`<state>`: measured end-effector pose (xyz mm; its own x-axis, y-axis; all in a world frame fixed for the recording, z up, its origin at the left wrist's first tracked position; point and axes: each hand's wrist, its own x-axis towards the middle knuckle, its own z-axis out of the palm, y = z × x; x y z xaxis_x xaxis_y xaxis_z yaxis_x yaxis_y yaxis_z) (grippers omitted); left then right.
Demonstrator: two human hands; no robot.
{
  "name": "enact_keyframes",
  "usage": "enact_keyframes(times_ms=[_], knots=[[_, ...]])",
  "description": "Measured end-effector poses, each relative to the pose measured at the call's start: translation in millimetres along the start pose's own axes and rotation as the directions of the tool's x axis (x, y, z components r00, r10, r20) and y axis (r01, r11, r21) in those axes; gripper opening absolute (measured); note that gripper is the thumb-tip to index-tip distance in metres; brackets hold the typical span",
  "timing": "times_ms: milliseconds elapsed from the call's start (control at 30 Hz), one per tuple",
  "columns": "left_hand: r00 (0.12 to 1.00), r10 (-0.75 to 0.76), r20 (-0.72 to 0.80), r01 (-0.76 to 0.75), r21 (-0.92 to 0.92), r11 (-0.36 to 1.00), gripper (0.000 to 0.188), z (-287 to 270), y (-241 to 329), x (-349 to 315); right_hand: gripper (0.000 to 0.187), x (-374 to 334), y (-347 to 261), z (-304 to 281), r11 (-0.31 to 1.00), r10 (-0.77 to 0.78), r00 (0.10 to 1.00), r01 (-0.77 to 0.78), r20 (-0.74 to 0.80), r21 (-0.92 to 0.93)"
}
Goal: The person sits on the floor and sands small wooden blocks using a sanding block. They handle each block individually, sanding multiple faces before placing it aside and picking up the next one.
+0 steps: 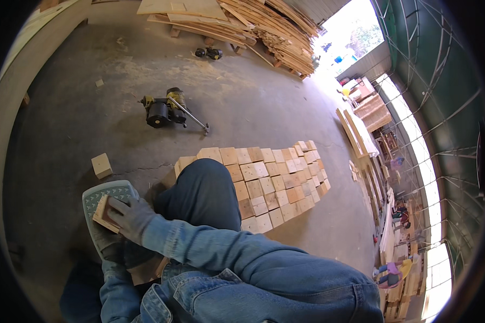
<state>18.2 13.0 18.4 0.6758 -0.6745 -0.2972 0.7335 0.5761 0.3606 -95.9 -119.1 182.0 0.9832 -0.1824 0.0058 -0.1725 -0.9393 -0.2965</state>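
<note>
Our denim sleeve (215, 245) lies nearest — our gloved right hand (128, 215) grips one wooden block (103, 215) over patterned blue-grey plastic (116, 189); whether our left hand (110, 245) grips too, we cannot tell. Probably we are positioning this block; next move calls for steady hold.

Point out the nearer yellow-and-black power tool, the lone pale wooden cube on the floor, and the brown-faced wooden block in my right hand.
Yellow-and-black power tool (157, 114): head view, its round black drum.
Pale wooden cube (101, 164): head view, its upper face.
Brown-faced wooden block (105, 220): head view, its pale side.
</note>
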Motion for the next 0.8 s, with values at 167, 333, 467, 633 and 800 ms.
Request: enact_keyframes(times_ms=[167, 333, 467, 633, 800], knots=[[0.898, 0.157, 0.411, -0.431, 0.746, 0.508, 0.066, 31, 18, -20, 0.048, -11, 4, 0, 0.981, -0.089, 0.994, 0.077, -0.061, -0.177], [0.911, 0.238, 0.338, -0.4, 0.865, 0.303, 0.071, 8, 20, -15, 0.047, 57, 9, 44, 0.98, -0.146, 0.972, 0.117, -0.183, -0.162], [0.959, 0.258, 0.12, -0.157, 0.979, 0.131, 0.088, 30, 16, -16, 0.059, 99, -29, 5, 0.986, 0.041, 0.997, -0.03, 0.067, -0.163], [0.924, 0.353, 0.146, -0.212, 0.964, 0.157, 0.09, -10, 11, 0, 0.062, 65, -22, 11, 0.991, -0.093, 0.995, 0.088, -0.042, -0.1], [0.893, 0.424, 0.152, -0.106, 0.986, -0.13, 0.091, 20, 5, -23, 0.062, -26, 18, 9, 0.991, -0.06, 0.997, 0.052, -0.056, -0.123]])
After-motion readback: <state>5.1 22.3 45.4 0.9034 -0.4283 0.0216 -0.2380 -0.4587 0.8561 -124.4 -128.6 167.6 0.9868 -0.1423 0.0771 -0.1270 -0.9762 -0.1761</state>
